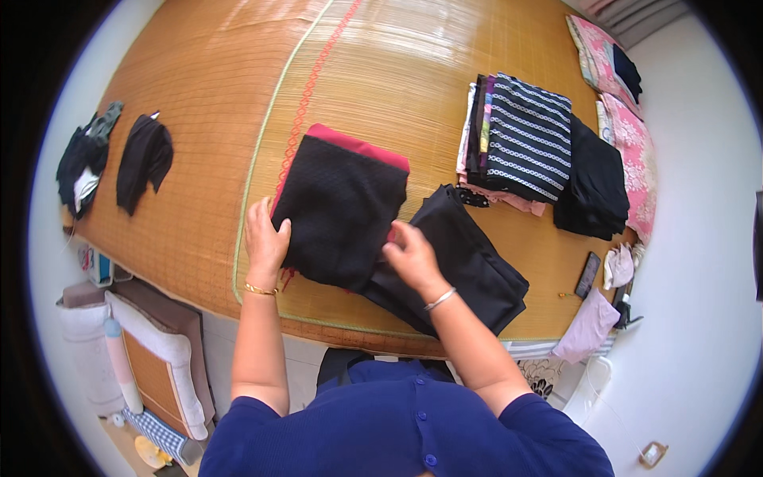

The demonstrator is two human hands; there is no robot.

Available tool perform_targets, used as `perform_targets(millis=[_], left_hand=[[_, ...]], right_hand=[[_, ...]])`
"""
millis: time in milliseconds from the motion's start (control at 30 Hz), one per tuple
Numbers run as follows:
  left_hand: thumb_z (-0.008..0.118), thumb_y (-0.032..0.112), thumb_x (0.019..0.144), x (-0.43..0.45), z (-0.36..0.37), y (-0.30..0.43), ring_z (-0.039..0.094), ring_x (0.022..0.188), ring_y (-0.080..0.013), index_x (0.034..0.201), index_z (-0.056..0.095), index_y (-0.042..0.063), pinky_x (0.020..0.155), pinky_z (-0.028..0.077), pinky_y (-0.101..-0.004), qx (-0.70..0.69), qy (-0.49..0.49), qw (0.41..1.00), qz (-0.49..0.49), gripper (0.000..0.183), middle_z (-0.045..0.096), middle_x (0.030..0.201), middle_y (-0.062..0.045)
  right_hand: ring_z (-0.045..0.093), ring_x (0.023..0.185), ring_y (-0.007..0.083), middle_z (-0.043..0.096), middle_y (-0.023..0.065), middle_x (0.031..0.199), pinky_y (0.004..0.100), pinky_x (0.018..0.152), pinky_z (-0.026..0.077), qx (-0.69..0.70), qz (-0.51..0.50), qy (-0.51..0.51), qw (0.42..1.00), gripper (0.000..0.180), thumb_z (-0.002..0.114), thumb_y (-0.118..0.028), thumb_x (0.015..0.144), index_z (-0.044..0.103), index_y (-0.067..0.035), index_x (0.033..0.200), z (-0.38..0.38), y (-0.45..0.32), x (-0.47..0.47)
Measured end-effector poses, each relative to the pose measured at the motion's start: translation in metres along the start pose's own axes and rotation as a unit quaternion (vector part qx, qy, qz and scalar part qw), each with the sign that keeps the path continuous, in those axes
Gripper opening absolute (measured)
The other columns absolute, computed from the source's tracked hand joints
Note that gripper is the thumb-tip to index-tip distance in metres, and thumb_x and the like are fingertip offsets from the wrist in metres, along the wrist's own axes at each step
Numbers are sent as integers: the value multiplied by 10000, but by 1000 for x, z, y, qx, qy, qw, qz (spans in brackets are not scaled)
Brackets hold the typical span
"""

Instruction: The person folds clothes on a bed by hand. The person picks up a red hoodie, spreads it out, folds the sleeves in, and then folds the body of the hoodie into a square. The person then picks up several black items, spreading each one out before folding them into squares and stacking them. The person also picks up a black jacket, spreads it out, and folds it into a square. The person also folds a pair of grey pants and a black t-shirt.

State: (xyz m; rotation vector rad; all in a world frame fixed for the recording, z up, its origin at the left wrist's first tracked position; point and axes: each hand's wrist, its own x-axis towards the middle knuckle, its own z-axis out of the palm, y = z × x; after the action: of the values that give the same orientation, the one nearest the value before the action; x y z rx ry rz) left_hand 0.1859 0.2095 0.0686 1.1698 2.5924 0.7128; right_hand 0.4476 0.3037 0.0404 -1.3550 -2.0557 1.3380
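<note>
Before me on the woven mat (369, 71) lies a folded black cloth (340, 203), with red fabric (363, 146) showing along its far edge. My left hand (264, 235) rests at the left side of this cloth, thumb over its edge. At the right side, my right hand (412, 253) has its fingers curled by the cloth's near right corner, where a bit of red shows; whether they pinch it is blurred. Beneath my right wrist lies a folded black garment (471, 262), partly tucked against the black cloth.
A stack of folded clothes topped by a black-and-white striped piece (530, 137) stands at right, beside folded black clothes (593, 179). Pink floral bedding (632, 161) lines the wall. A phone (588, 274) lies near the right edge. Dark clothes (143, 158) lie at left; a chair (155, 352) stands below.
</note>
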Motion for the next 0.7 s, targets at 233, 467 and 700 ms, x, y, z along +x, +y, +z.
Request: perform_targets(millis=[233,467,700], left_hand=[[605,81,851,50,104,161,586,1011,-161,1124,571,-23,879,466,-286,-511,-242,825,-9,295,627,1074,-98],[582,87,857,70,215,231,585,942,-157,1198,514,-28,820,475,-267,-586,-349,722,-114,366,601,1096,-105],[562,120,868,89,235,270,572,977,-164,1253,482,-18,823,473,-281,-570,-374,710,-178,417,568,1166,-115]], right_hand=[[448,1197,341,506,188,1237,404,1014,368,-314,-102,277,902,524,695,-188,750,508,-9,1206,-136,27,118],[513,1113,350,526,200,1219,422,919,426,-411,-10,236,881,630,679,-190,709,465,-30,1279,-164,64,188],[601,762,108,670,48,912,241,698,479,104,107,210,966,439,550,-27,763,565,14,1200,-244,88,200]])
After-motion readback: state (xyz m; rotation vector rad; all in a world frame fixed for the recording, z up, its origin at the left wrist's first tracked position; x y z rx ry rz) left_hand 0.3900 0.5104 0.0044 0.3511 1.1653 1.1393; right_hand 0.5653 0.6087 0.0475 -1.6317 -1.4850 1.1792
